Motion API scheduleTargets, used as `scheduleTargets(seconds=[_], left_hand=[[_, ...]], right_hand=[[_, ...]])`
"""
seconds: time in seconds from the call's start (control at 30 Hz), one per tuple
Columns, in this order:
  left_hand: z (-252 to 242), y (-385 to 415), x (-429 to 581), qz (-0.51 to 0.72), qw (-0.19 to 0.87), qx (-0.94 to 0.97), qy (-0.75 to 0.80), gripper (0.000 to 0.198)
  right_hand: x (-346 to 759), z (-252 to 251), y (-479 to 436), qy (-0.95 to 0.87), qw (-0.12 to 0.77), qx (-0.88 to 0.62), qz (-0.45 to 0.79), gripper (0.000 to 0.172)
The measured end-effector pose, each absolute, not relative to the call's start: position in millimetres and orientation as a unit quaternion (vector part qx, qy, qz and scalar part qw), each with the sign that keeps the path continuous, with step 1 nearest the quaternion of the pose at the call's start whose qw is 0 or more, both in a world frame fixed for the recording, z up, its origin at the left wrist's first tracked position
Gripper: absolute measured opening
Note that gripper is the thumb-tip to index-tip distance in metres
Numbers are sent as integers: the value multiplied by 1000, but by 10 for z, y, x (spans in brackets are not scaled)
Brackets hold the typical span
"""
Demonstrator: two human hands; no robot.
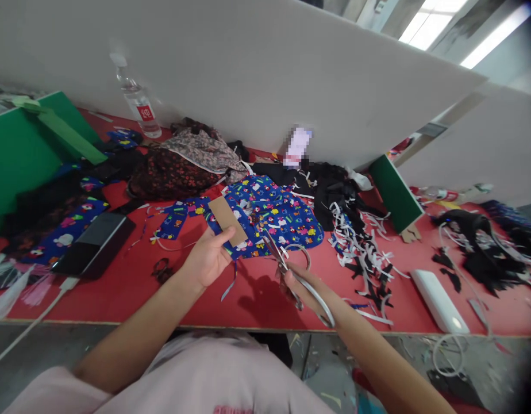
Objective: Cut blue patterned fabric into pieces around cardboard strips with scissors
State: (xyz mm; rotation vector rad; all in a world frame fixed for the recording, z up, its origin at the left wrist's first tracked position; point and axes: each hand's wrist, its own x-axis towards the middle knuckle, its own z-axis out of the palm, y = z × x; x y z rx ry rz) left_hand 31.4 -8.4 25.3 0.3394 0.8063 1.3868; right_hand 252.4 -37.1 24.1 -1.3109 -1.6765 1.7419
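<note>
My left hand is closed on a brown cardboard strip, its thumb pressing the strip against blue cartoon-print fabric. That fabric spreads over the red table to the right of the hand. In my right hand is a pair of metal scissors, its fingers wrapped around the handles. The scissor blades point up and left, over the lower edge of the blue fabric. Whether the blades touch the cloth, I cannot tell.
A water bottle stands by the grey partition, near dark floral cloth. At left lies a black power bank with a cable. Black and white scraps are heaped at right, before a white device. A phone leans behind.
</note>
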Motion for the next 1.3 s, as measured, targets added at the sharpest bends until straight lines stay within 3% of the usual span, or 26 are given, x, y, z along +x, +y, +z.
scheduleTargets(seconds=[0.47,1.3], left_hand=[[256,-79,299,597,691,135,384,46],[279,-98,312,588,701,138,379,40]], right_hand=[[2476,266,-332,-574,189,-474,640,53],[2431,277,-355,-545,189,-438,689,53]])
